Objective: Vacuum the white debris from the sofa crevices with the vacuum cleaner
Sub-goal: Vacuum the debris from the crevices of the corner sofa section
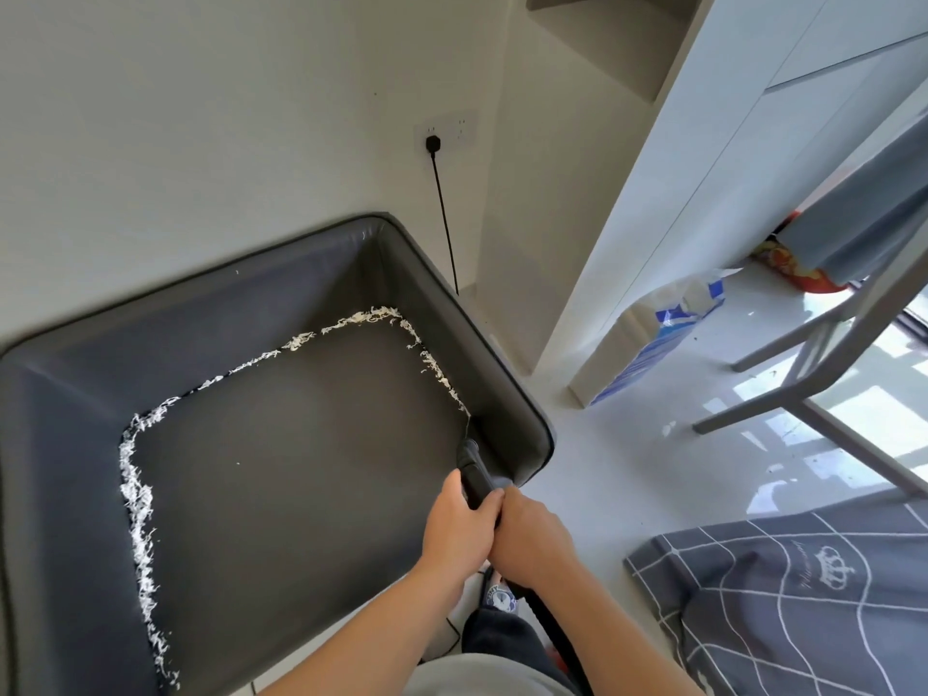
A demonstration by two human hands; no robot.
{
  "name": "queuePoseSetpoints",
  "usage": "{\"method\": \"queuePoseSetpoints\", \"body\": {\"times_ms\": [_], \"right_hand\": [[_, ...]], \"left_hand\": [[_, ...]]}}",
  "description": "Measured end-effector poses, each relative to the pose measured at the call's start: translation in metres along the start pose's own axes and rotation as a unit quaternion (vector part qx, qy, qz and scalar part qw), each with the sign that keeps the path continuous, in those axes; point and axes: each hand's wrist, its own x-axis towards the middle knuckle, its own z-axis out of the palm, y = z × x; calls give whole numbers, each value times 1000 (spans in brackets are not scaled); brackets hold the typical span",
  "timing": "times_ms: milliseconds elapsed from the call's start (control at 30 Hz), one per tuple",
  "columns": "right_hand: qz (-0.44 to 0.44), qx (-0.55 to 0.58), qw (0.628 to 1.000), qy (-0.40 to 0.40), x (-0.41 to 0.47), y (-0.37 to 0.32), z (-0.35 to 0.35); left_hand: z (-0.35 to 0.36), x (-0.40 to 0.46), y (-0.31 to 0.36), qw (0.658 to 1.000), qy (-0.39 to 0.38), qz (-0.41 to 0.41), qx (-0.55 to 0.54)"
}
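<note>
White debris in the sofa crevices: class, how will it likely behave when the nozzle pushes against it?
The white debris looks like thin, curled shreds, so probably very light and floppy. It lies loose in the sofa seam, so likely scatters rather than rolls. The vacuum nozzle should lift it easily.

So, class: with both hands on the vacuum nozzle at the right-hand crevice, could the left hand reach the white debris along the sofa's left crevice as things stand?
Probably not. The left hand grips the vacuum nozzle at the right edge; the left-crevice debris lies across the whole seat. Nothing blocks it.
</note>
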Motion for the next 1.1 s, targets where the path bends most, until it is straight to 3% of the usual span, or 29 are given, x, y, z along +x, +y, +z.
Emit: {"method": "queuePoseSetpoints", "body": {"times_ms": [367, 600, 1100], "right_hand": [[-60, -10, 998, -21, 31, 49, -57], [-77, -18, 996, -43, 51, 48, -57], [-47, -8, 998, -49, 74, 36, -71]], "left_hand": [[53, 16, 44, 997, 72, -13, -32], [57, 24, 50, 994, 99, -32, -39], [44, 53, 64, 997, 60, -29, -43]]}}
